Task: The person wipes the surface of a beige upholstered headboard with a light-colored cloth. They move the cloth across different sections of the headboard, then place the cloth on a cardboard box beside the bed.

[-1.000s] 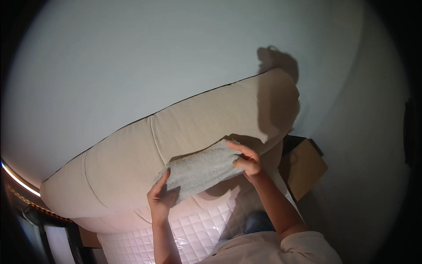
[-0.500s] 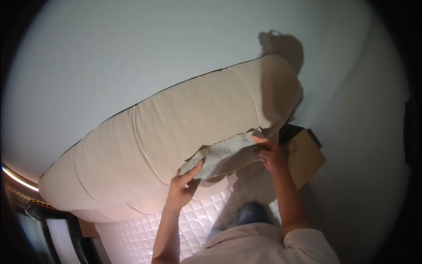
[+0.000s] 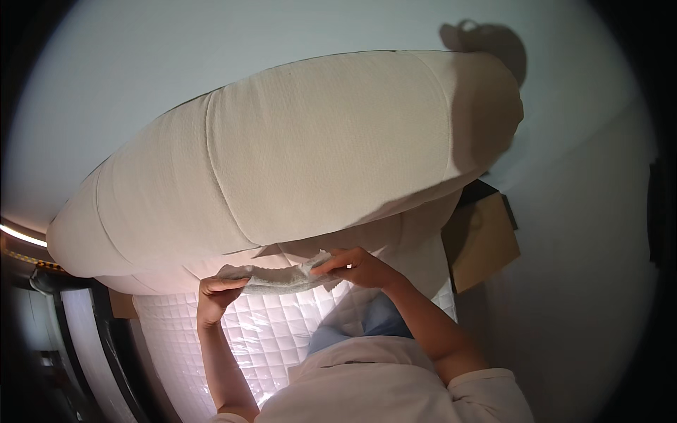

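Stretched between my two hands is a small pale grey cloth point(image 3: 278, 277), folded or bunched into a narrow strip with ragged edges. Its left end is pinched in my left hand point(image 3: 217, 295), thumb on top. My right hand point(image 3: 356, 268) grips the other end between thumb and fingers, and a loose corner sticks up by the fingertips. The cloth hangs over the quilted bed surface, just in front of a large padded beige headboard point(image 3: 324, 148) with vertical seams. My hands look apart from the headboard.
A white quilted mattress point(image 3: 261, 345) lies beneath my arms, shiny in places. Right of the headboard stands a brown cardboard box point(image 3: 486, 240). A pale wall point(image 3: 211, 42) rises behind. Black-framed furniture point(image 3: 88, 338) stands at the lower left.
Both hands have moved left and nearer to me, away from the headboard's face, with the cloth still between them. The cloth now looks narrower and more bunched. My view has shifted too.
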{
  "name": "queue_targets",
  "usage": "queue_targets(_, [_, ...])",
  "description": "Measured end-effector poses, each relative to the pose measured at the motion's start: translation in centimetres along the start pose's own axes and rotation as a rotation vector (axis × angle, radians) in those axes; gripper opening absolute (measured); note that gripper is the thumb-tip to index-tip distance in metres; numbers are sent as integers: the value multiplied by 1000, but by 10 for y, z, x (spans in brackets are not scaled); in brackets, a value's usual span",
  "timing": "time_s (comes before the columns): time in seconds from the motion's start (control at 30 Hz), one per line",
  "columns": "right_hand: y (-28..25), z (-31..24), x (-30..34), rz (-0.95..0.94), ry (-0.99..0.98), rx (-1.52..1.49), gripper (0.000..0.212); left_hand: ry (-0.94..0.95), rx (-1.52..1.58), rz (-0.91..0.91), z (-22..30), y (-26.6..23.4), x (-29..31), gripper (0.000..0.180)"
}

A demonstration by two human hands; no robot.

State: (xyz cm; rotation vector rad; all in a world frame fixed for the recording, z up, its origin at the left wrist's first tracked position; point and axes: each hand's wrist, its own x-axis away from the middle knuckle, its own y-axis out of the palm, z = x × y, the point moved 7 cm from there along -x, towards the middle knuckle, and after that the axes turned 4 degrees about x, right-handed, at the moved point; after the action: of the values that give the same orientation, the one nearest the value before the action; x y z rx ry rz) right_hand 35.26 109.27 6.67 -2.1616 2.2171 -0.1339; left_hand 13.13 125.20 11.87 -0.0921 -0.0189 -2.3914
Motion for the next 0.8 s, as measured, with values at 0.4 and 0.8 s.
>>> queue_targets(0.4, [-185, 109, 135, 646, 323, -118, 35, 59, -50, -355, -86, 170, -67, 59])
queue_targets(0.8, [33, 88, -47, -95, 248, -129, 35, -248, 193, 194, -120, -78, 20, 57])
